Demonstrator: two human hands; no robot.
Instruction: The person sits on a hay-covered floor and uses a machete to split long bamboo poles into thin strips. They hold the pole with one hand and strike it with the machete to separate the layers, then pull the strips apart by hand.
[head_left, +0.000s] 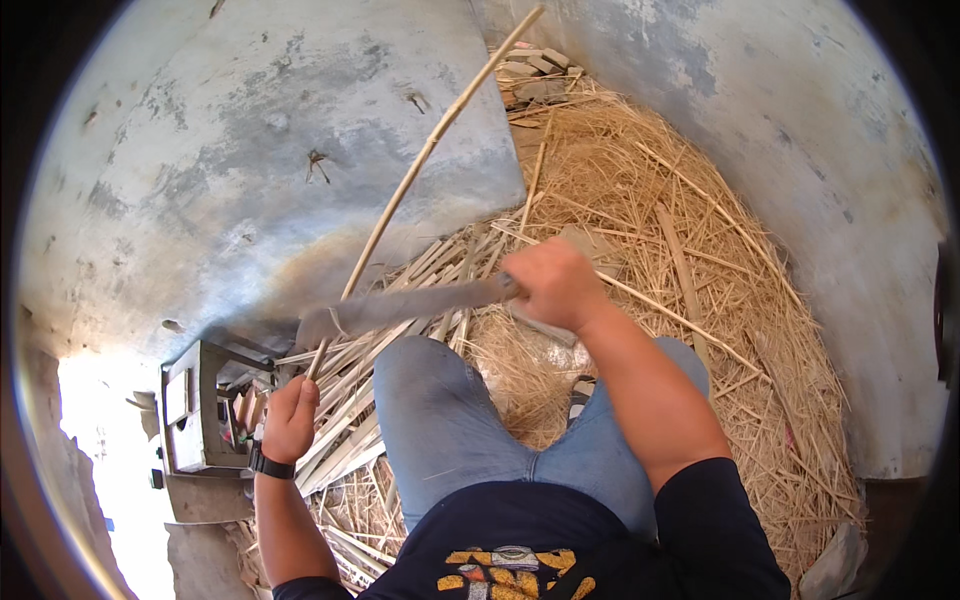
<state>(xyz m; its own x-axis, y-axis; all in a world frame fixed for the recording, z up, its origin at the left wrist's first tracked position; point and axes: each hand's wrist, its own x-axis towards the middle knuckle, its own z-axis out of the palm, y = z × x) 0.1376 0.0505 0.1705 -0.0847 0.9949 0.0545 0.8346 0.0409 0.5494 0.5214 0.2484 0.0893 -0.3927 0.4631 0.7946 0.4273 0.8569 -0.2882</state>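
Head view, the only one: we see the left hand [290,418] closed around the lower part of a long, thin stick [420,160], which slants up and away from that hand, its far end well beyond both hands. We have the right hand [555,285] clenched on the handle of a broad blade [410,305]; the blade reaches from that fist leftward and crosses the stick just above the left hand. We'd log the step as working the stick with the blade, probably trimming or splitting. Next move, we judge, calls for a firm left grip, fingers clear of the edge, and a controlled right-hand stroke. Pale split strips [340,432] lie just right of the left hand; loose shavings [790,440] spread beyond and right of the right hand. Hard to make out: the blade is motion-blurred, so we can't tell whether it bites into the stick or only passes over it. The right fist hides most of the handle; the stick's near tip is lost in the left hand.
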